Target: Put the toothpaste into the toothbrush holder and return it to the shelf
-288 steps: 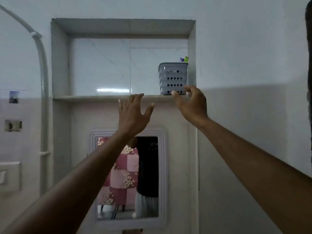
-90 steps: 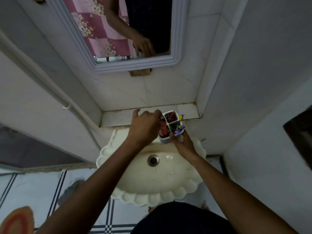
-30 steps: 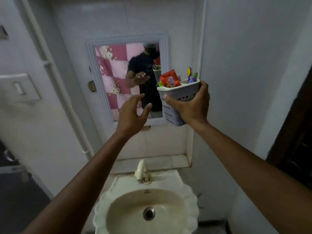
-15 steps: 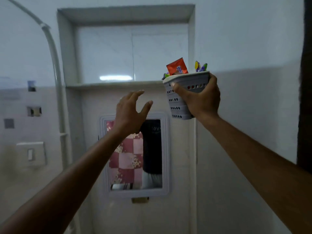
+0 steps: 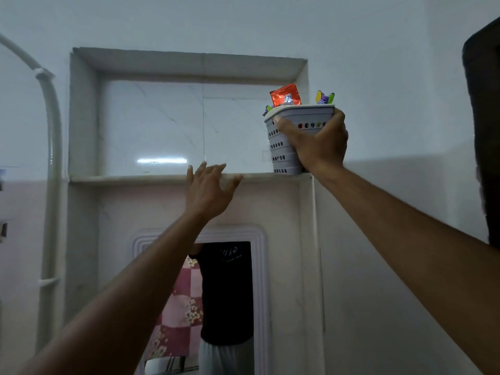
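Head view: we grip holder (image 5: 284, 147) in right hand (image 5: 319, 147), fingers (image 5: 284, 125) wrapped round rim and side. Toothpaste (image 5: 285, 95) pokes from top, upright. Holder base at shelf (image 5: 162, 177) right end, tilted slightly, contact unclear. Left hand (image 5: 208, 190) empty, fingers spread, just below shelf edge. We judge right hand nearer; next move: push holder inward, release.

**Count at the alcove**

I count two hands: my right hand (image 5: 319, 143) at upper right of the frame, my left hand (image 5: 208, 189) at centre. One grey perforated toothbrush holder (image 5: 281, 150). One orange-red toothpaste tube (image 5: 285, 95) stands out of its top. One shelf (image 5: 135, 177), one mirror (image 5: 259, 280) at bottom centre, one white pipe (image 5: 51, 158) at far left. I cannot count the coloured toothbrush tips exactly.
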A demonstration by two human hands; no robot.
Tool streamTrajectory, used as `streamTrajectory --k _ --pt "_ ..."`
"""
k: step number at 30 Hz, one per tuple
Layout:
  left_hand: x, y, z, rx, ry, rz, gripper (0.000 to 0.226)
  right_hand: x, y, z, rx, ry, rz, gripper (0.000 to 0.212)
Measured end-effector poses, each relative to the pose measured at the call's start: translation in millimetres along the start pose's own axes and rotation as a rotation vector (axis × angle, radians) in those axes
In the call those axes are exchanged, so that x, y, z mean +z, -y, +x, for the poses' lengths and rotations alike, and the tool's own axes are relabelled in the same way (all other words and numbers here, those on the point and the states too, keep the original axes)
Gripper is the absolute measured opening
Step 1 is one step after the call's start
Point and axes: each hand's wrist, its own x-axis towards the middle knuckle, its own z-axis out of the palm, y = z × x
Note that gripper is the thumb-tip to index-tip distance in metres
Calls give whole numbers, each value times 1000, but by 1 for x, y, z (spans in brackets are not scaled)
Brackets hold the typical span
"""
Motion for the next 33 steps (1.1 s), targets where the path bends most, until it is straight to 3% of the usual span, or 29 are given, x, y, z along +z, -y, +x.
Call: streamTrajectory --k 6,13,19,26,30,33 --pt "26 14 -4 80 -213 86 62 47 -23 17 -11 11 -32 114" --pt "31 15 -2 91 -259 110 58 86 -55 8 18 212 -355 139" --pt "33 15 -2 86 -269 124 57 93 -74 -3 -7 358 -485 125" --pt "19 7 -2 54 -127 137 64 77 -78 -9 -1 531 -489 120" --pt "0 6 -5 38 39 124 73 57 -80 -19 -75 398 -423 113" --pt "-17 -4 -14 1 152 109 81 35 -80 -35 -169 278 -292 96"
